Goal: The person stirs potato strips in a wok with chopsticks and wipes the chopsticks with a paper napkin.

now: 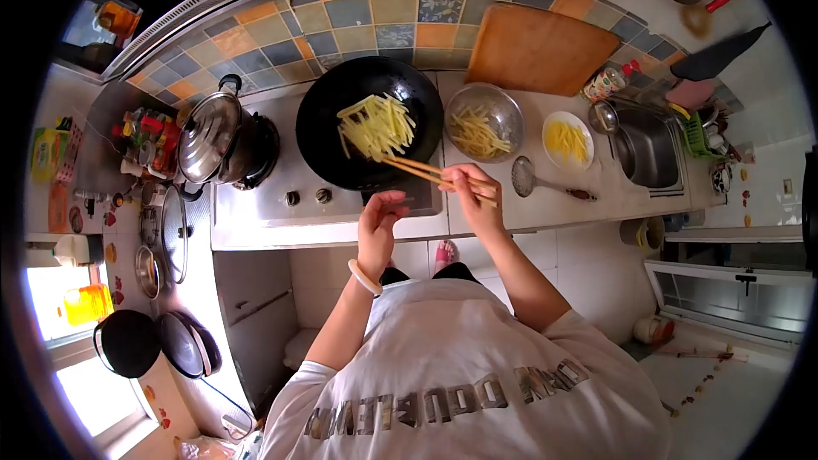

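Observation:
A pair of wooden chopsticks (417, 169) is in my right hand (475, 198), with the fingers closed around their rear part. Their tips touch the pale yellow-green strips (377, 126) piled in a black wok (319, 149) on the stove. My left hand (381, 220) is just in front of the wok's near rim, its fingers loosely bent and a gap showing between thumb and fingers. Nothing is visibly held in it. To the right of the wok stands a metal bowl (514, 111) with cut strips (479, 132) inside.
A lidded steel pot (210, 140) stands on the left burner. Right of the metal bowl are a slotted spoon (527, 179) and a white plate (554, 162) of yellow strips. A cutting board (537, 47) leans on the tiles. The sink (652, 153) is farther right.

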Demonstrator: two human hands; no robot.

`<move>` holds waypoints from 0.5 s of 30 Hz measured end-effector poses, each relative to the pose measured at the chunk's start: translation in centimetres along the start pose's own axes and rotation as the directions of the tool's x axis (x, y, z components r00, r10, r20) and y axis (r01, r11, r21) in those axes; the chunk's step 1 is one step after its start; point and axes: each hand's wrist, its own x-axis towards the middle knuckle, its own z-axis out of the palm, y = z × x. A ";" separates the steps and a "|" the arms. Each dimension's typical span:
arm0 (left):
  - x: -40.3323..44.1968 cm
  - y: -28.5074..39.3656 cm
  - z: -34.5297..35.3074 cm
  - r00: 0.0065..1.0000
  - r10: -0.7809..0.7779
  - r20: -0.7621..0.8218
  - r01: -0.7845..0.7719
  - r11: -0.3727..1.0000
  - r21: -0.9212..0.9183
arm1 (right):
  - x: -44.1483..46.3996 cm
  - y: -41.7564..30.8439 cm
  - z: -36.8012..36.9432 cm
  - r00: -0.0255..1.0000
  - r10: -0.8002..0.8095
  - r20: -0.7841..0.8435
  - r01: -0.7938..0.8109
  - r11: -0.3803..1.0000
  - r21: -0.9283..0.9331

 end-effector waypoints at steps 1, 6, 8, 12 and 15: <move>0.0 0.2 0.1 1.000 0.003 -0.004 -0.003 1.000 0.013 | 0.0 -0.6 0.0 0.999 -0.029 -0.034 0.030 0.999 0.036; 0.8 0.5 1.9 1.000 0.018 0.017 -0.018 1.000 0.010 | -0.1 -0.6 -2.3 0.986 -0.063 -0.155 0.077 0.993 0.088; 1.2 0.4 3.2 0.999 0.009 0.033 -0.009 1.000 -0.003 | -0.2 -0.7 -3.5 0.968 -0.117 -0.223 0.137 0.988 0.076; 2.5 -1.7 5.7 0.992 0.018 0.122 -0.014 0.999 -0.034 | 0.0 0.9 -7.5 0.921 -0.319 -0.224 0.248 0.923 -0.296; 3.2 -2.7 8.1 0.986 0.008 0.164 0.001 0.998 -0.057 | 0.5 2.4 -10.2 0.909 -0.398 -0.120 0.252 0.757 -0.603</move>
